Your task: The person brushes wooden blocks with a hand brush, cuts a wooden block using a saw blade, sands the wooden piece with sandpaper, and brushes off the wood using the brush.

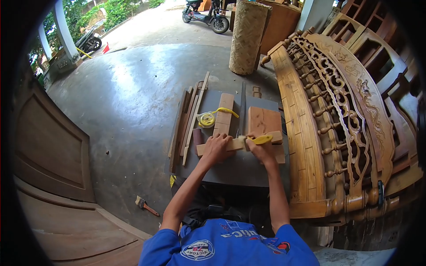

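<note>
Bar of pale tan, square-edged wood (pixel 236 144) lies crosswise on the flat grey surface (pixel 208 174), its long axis running from just short of nine o'clock to just short of three, with twelve pointing away from the person. The left hand (pixel 217 147) is over the bar's nine o'clock part, fingers curled down across it and holding it. The right hand (pixel 261 150) has its fingers closed on a brush with a yellow handle and pale bristles (pixel 262 139); the handle points to about three o'clock and the bristles face nine, so brush and bar run nearly parallel. The bristles are at the bar's middle stretch, near the left hand's three o'clock side. Whether they touch the wood or hang slightly above it is hard to tell from this high angle. The right hand is nearer the bar's three o'clock end. Just past twelve from the left hand lies a light-brown wooden board with dark cross lines (pixel 225 104); a thick reddish-brown wooden block (pixel 264 119) stands at twelve from the right hand.
</note>
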Tool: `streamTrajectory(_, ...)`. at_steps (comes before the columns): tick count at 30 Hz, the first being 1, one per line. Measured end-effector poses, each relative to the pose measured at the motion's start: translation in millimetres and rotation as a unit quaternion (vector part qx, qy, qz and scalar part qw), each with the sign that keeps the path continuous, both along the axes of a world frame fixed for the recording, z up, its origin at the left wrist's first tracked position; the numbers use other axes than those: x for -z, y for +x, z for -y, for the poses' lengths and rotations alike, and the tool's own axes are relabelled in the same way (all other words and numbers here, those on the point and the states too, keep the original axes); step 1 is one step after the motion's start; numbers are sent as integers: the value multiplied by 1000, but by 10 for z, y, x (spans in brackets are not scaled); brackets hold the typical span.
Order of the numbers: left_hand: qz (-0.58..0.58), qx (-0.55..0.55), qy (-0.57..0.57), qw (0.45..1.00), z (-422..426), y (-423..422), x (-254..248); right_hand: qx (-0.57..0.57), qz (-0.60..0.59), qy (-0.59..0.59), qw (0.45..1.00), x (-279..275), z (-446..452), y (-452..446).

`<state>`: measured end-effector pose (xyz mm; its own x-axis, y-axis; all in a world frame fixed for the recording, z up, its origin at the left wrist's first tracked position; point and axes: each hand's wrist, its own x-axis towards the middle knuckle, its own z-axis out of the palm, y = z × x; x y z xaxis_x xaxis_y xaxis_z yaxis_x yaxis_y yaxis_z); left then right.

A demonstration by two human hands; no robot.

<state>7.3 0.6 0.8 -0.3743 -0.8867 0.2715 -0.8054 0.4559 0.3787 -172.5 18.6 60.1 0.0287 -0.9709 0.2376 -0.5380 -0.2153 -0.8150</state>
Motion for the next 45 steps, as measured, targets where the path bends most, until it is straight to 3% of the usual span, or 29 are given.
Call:
streamTrajectory(2,0,9,-8,1000,16,23,4,-10,12,3,1000,-27,58,-86)
streamTrajectory(3,-11,10,-3,1000,7,28,0,51,36,-62,996,-110,-3,-4)
streamTrajectory(6,-29,15,58,998,37,82,-129,-10,-49,-50,997,32,-59,-88)
streamTrajectory(7,-31,17,107,994,40,104,-229,-106,-48,-69,991,38,-68,-206)
streamTrajectory(8,-36,20,154,987,59,103,-295,-68,17,-72,995,29,-129,-316)
streamTrajectory(10,-177,48,201,962,-7,210,-222,8,143,-79,987,-247,-312,-469)
streamTrajectory(12,-305,74,266,911,-83,229,-249,99,114,-232,961,-489,-356,-509)
streamTrajectory(13,-365,83,307,875,-178,218,-389,57,107,-213,969,-639,-395,-459)
streamTrajectory(14,-423,90,345,833,-266,205,-528,-43,24,-281,958,-703,-411,-384)
streamTrajectory(17,-533,110,323,775,-328,179,-629,-334,-10,-145,931,-542,-627,-54)
streamTrajectory(18,-568,108,313,754,-325,192,-624,-321,-47,-107,940,-488,-643,-49)
streamTrajectory(19,-532,78,299,788,-330,237,-630,-309,-84,-67,945,-435,-647,-54)
streamTrajectory(20,-533,78,315,782,-347,295,-635,-297,-120,-25,947,-356,-634,-65)
streamTrajectory(21,-533,75,333,775,-383,366,-633,-210,-90,-140,964,-188,-514,-167)
streamTrajectory(23,-529,71,335,777,-468,440,-593,-18,59,-243,968,-559,-473,-279)
streamTrajectory(24,-525,74,318,786,-496,463,-565,80,132,-265,952,-671,-404,-294)
streamTrajectory(26,-516,88,281,804,-502,479,-549,174,137,-265,938,-722,-318,-405)
streamTrajectory(28,-496,82,245,829,-443,486,-601,113,88,-191,971,-349,-281,-519)
streamTrajectory(29,-489,79,223,840,-387,470,-635,53,-13,-135,989,-162,-358,-532)
streamTrajectory(30,-419,71,154,892,-317,432,-663,-8,-116,-78,990,30,-487,-530)
streamTrajectory(32,-266,38,13,963,-197,371,-672,-128,2,131,983,389,-776,-464)
streamTrajectory(33,-185,-14,-15,982,-150,272,-632,-131,9,159,979,405,-828,-483)
streamTrajectory(35,-109,-15,-77,991,-81,77,-530,-134,27,219,966,437,-929,-564)
streamTrajectory(38,-34,26,-147,988,-1,1,-267,55,277,174,943,659,-793,-794)
streamTrajectory(41,-10,41,-193,980,28,-63,0,143,318,131,928,618,-607,-863)
streamTrajectory(44,-9,32,-214,976,-4,-62,151,156,321,107,928,634,-334,-816)
streamTrajectory(45,-14,30,-221,975,-34,-75,137,112,325,117,932,493,-264,-754)
